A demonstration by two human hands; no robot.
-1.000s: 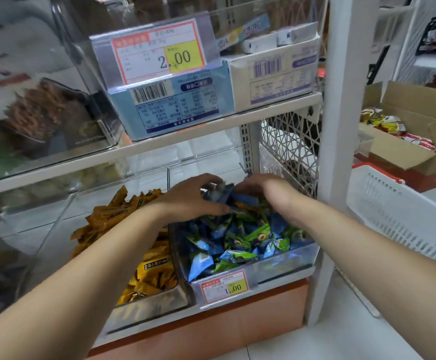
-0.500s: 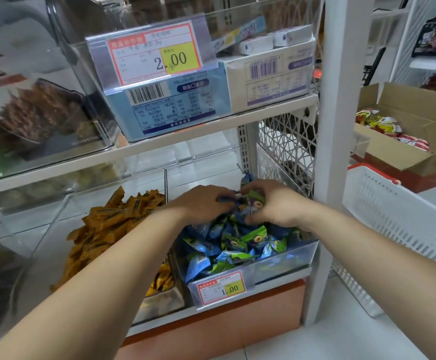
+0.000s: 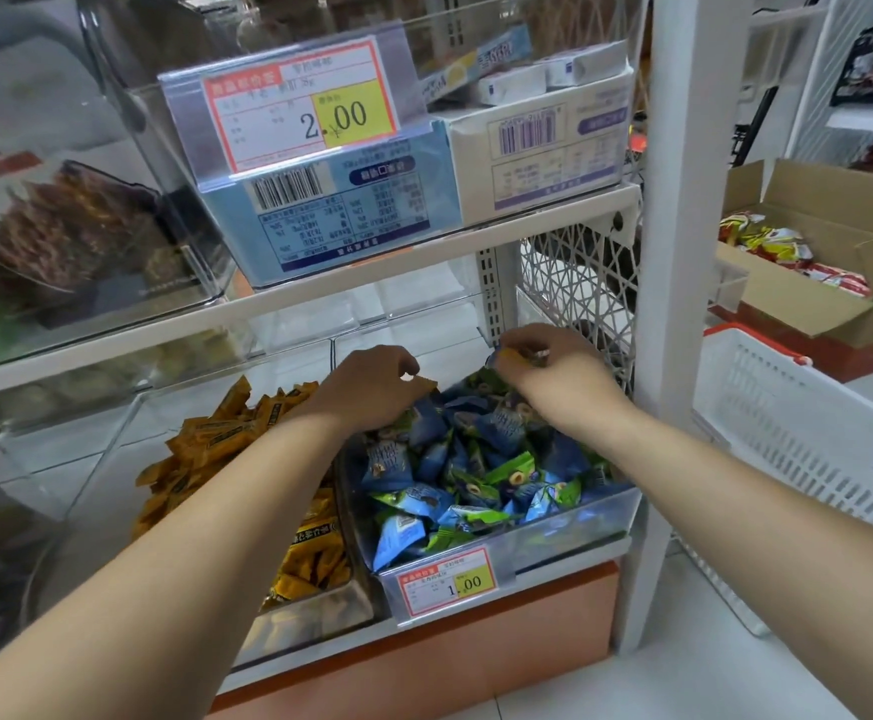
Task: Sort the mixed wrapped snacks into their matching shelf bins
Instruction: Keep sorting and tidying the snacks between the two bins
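The wrapped snacks (image 3: 476,459) are blue and green, the packets (image 3: 226,439) orange-yellow, the price tag (image 3: 447,582) red-bordered with yellow.

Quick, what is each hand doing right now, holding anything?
Left hand: fingers curled on the blue packets; grip cannot be told.
Right hand: pinches a small wrapped snack.

bare left hand (image 3: 369,389), right hand (image 3: 559,394)

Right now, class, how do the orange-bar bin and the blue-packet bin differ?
The orange-bar bin holds flat orange bars; the blue-packet bin holds puffy blue and green packets. The blue-packet bin carries a 1.00 price tag; none shows on the orange-bar bin. Both are clear plastic and sit side by side.
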